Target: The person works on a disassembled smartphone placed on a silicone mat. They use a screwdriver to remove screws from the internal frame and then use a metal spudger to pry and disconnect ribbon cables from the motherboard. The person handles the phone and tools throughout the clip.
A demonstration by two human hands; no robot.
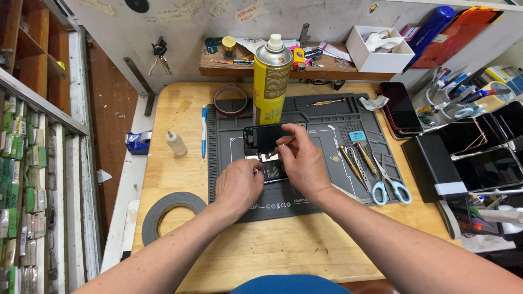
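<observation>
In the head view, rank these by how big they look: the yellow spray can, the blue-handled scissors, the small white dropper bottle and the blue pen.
Largest to smallest, as they appear:
1. yellow spray can
2. blue-handled scissors
3. blue pen, about as long as the scissors but much thinner
4. white dropper bottle
The can stands upright toward the camera, so its look may mislead.

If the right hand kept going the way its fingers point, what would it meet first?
The right hand points up-left at the lifted phone screen, which it already touches; beyond that, probably the yellow spray can, though depth is unclear.
</observation>
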